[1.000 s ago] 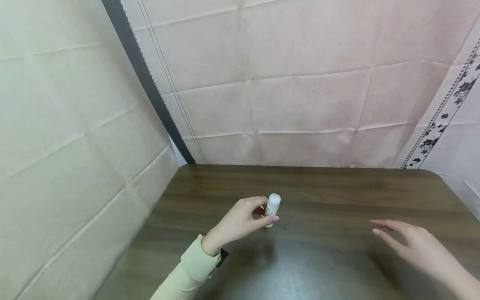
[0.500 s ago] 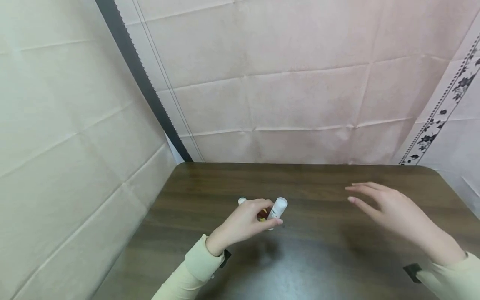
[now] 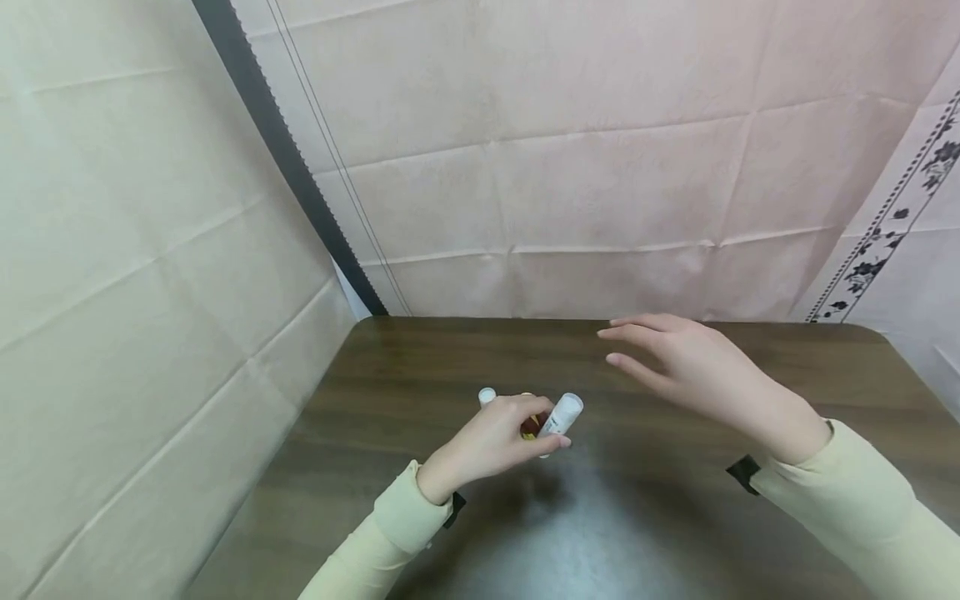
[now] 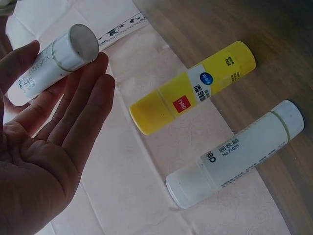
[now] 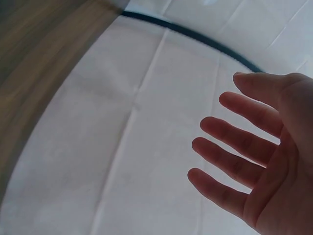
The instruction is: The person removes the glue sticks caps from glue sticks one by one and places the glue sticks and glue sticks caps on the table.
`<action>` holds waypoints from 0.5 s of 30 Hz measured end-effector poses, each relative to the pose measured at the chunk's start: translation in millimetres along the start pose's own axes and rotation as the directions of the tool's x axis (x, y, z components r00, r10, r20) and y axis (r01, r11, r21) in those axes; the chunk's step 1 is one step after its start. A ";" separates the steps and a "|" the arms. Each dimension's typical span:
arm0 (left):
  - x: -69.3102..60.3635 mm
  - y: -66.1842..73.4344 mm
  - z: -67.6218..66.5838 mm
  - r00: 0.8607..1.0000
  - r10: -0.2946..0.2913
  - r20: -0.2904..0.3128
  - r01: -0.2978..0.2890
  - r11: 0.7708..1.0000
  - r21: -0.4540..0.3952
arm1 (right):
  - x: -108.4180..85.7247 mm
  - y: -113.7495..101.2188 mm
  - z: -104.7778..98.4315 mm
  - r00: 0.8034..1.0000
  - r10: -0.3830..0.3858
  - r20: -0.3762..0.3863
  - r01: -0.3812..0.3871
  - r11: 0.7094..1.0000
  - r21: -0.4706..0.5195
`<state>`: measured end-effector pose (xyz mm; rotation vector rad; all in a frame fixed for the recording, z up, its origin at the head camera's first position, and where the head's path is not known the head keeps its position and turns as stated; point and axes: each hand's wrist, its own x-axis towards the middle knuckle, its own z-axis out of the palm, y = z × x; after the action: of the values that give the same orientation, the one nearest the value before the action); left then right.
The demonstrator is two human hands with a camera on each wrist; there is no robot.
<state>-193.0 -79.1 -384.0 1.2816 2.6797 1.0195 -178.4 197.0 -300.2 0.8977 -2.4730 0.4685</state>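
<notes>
At a brown wood-grained surface [image 3: 420,358], glossy toward the front, rounded at the far corners, against creased pale cloth [image 3: 600,183] with a dark band [image 3: 295,158] and floral border [image 3: 868,260]. Pinching a smooth cylindrical white glue stick [image 3: 565,412], tilted, in the left hand [image 3: 493,439], near an upright yellow glue stick [image 4: 193,88] and a second white glue stick [image 4: 234,154]. With the right hand [image 3: 701,379] loose above the surface, fingers apart.

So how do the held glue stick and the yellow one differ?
The held glue stick is mostly white; the yellow glue stick has red and blue label marks. The held glue stick is pinched by the left hand; the yellow glue stick stands untouched. Both are cylindrical.
</notes>
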 end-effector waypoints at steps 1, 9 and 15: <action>0.2 0.4 -0.1 1.000 -0.003 0.002 0.003 1.000 0.001 | 3.6 -3.7 0.9 0.999 -0.031 -0.009 0.031 1.000 0.003; 2.3 0.6 0.9 1.000 0.024 0.014 -0.025 0.999 0.029 | 21.5 -30.3 13.7 0.981 -0.175 0.077 0.174 0.984 0.020; 1.8 1.6 -2.6 0.999 0.039 0.038 -0.041 0.998 0.053 | 24.3 -39.4 19.3 0.957 -0.248 0.151 0.242 0.969 0.054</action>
<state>-193.8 -78.6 -380.6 1.3548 2.6825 0.9239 -174.5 147.1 -297.4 1.2812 -2.4514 0.3682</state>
